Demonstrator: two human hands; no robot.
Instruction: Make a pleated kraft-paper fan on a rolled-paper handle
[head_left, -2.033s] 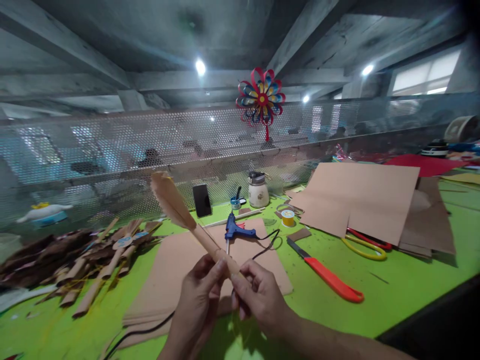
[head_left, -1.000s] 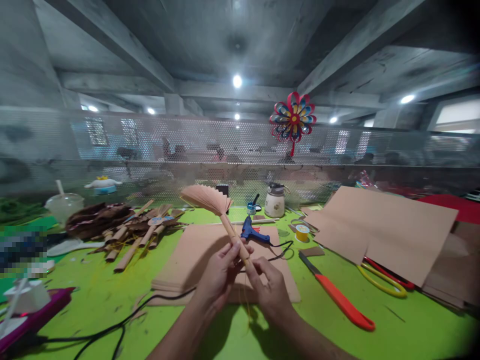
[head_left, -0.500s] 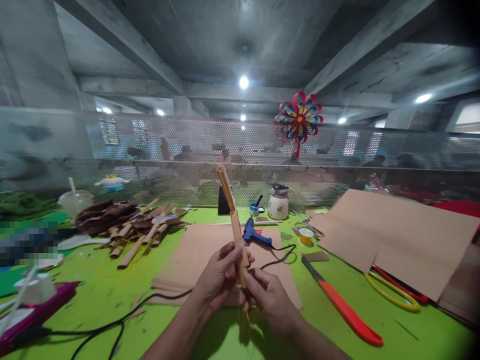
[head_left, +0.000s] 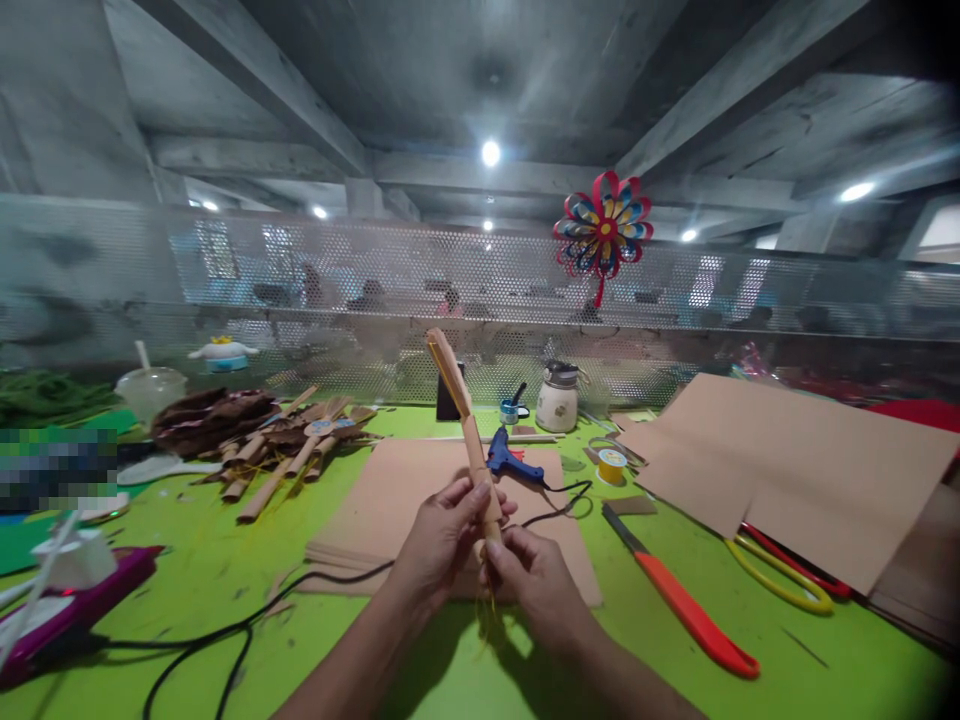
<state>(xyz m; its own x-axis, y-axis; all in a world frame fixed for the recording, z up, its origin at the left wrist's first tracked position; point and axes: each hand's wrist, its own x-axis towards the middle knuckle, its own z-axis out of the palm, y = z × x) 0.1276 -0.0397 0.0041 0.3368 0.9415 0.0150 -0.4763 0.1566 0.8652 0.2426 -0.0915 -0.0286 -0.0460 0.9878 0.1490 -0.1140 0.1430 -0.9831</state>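
Both hands hold a folded brown paper fan [head_left: 463, 415] upright over the green table [head_left: 187, 590]. My left hand [head_left: 439, 535] pinches the fan's handle from the left. My right hand [head_left: 529, 580] grips the bottom of the handle, where thin yellow thread hangs down. The fan's pleated top stands edge-on toward me, folded nearly flat. Under the hands lies a stack of brown paper sheets [head_left: 390, 500], with a blue glue gun [head_left: 510, 462] just beyond it.
A red-handled utility knife [head_left: 679, 595] lies to the right, near large brown cardboard [head_left: 780, 450] and yellow and red scissors [head_left: 780, 580]. A pile of finished fans [head_left: 262, 440] sits at left. A black cord [head_left: 240, 630] crosses the front. A perforated metal screen [head_left: 300, 290] backs the table.
The fan was tilted left with its pleats spread a second ago; now it stands upright and edge-on. Both hands have kept hold of the handle.
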